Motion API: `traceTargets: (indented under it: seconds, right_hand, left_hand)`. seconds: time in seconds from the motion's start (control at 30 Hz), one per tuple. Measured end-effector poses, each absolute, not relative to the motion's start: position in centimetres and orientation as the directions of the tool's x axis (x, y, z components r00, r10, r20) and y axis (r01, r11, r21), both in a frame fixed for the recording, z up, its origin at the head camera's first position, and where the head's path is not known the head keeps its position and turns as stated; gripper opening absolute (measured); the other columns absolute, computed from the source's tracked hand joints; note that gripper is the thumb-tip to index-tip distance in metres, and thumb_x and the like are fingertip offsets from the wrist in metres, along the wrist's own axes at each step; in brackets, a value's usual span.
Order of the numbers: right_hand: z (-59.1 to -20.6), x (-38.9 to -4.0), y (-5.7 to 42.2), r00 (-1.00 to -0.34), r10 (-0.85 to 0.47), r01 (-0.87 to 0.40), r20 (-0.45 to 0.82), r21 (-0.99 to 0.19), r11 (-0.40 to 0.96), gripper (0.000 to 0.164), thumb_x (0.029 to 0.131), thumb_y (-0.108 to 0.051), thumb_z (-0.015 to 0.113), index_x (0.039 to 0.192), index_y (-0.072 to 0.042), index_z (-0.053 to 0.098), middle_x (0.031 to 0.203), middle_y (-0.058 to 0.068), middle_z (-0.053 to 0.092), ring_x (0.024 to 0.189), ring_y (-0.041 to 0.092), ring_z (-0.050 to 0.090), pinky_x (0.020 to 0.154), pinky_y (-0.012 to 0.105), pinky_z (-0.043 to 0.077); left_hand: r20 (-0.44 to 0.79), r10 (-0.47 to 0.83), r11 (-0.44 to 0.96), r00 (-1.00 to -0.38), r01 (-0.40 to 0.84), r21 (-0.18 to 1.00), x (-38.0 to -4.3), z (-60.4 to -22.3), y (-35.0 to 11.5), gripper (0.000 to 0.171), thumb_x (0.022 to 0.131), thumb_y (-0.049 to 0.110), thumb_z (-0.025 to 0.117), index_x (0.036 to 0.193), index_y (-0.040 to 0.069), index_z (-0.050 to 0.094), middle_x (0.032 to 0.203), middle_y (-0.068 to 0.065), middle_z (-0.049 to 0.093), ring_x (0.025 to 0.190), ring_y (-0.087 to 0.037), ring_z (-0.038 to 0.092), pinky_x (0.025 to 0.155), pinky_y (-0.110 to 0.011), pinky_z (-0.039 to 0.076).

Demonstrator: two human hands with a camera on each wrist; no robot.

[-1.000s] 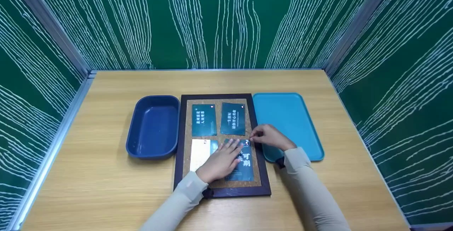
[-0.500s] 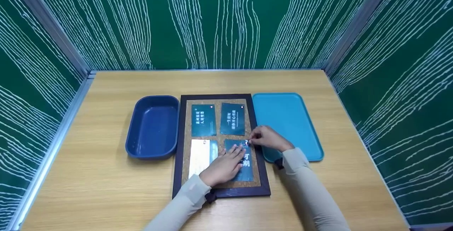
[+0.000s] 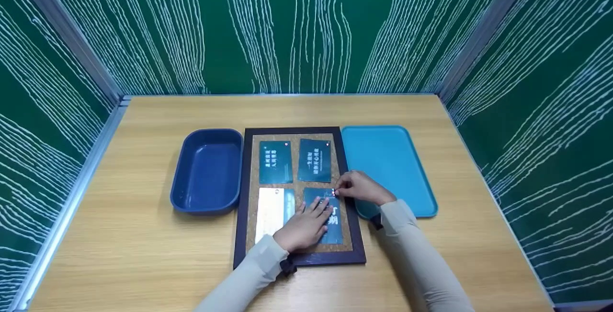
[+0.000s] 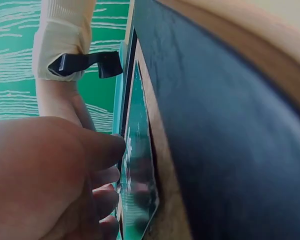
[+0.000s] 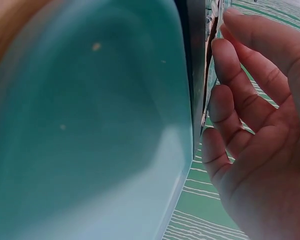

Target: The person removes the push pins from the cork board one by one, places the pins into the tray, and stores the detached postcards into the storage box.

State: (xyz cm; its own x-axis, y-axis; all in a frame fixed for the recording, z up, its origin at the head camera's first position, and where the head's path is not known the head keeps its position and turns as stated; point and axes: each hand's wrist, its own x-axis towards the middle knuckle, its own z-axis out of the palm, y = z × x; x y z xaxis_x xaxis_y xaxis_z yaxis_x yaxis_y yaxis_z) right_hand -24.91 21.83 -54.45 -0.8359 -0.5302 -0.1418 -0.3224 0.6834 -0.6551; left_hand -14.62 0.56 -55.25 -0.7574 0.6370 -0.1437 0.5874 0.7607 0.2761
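Observation:
In the head view, a cork board (image 3: 298, 206) with a dark frame carries several cards in two rows. My left hand (image 3: 306, 223) lies with fingers spread over the lower right green card (image 3: 311, 193), covering its left part and some of its white lettering. At that card's upper right corner, my right hand (image 3: 361, 188) pinches at a small red-and-white pushpin (image 3: 334, 192) between thumb and index finger. The right wrist view shows the other fingers (image 5: 222, 105) loosely bent beside the board's edge. A near corner of the card curls slightly in the left wrist view.
A deep blue bin (image 3: 207, 209) stands left of the board, and a flat turquoise tray (image 3: 383, 159) lies right of it. Two green cards (image 3: 275, 171) (image 3: 314, 173) fill the upper row; a white-and-blue card (image 3: 270, 211) is lower left. Green patterned panels (image 3: 306, 29) enclose the wooden table.
My left hand has slid slightly to the right over the card. The right hand has edged a little left and down at the corner, its fingertips closer to the pushpin.

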Motion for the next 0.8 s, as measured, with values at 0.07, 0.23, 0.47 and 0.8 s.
traceTargets:
  seconds: [0.07,0.23,0.47,0.8]
  right_hand:
    - [-54.55,-24.95,21.78,-0.835,-0.534,-0.334,-0.132,-0.649,0.684,0.010,0.089,-0.016,0.068,0.090,-0.010,0.075,0.089,0.004,0.071,0.072,0.011,0.055,0.062,0.024,0.047]
    - [-54.77,-24.91,21.74,-0.830,-0.541,-0.334,-0.137,-0.654,0.679,0.009,0.088,-0.015,0.068,0.089,-0.008,0.074,0.088,0.004,0.071,0.071,0.010,0.055,0.061,0.023,0.046]
    - [-54.77,-24.83,21.72,-0.831,-0.538,-0.334,-0.138,-0.649,0.683,0.009,0.088,-0.015,0.068,0.089,-0.009,0.074,0.089,0.005,0.071,0.074,0.011,0.056,0.066,0.024,0.048]
    - [-54.90,-24.75,21.75,-0.823,-0.554,-0.345,-0.124,-0.666,0.661,0.008,0.088,-0.013,0.068,0.090,-0.008,0.074,0.090,0.005,0.071,0.075,0.011,0.057,0.067,0.024,0.049]
  left_hand:
    - [-0.146,0.637,0.761,-0.757,0.589,0.271,-14.59,-55.28,0.56,0.051,0.103,0.029,0.039,0.151,0.014,0.031,0.160,-0.006,0.021,0.148,-0.025,0.019,0.117,-0.052,0.025]
    - [-0.149,0.637,0.764,-0.757,0.592,0.257,-14.59,-55.66,0.65,0.051,0.103,0.028,0.039,0.151,0.014,0.031,0.160,-0.007,0.021,0.148,-0.024,0.020,0.117,-0.051,0.026]
    - [-0.160,0.631,0.768,-0.759,0.584,0.262,-14.57,-55.97,0.90,0.052,0.104,0.028,0.038,0.152,0.011,0.029,0.160,-0.009,0.019,0.148,-0.024,0.018,0.119,-0.046,0.025]
    - [-0.160,0.644,0.759,-0.748,0.600,0.253,-14.54,-55.86,0.86,0.052,0.103,0.027,0.039,0.151,0.008,0.030,0.160,-0.011,0.020,0.148,-0.024,0.020,0.118,-0.045,0.026]
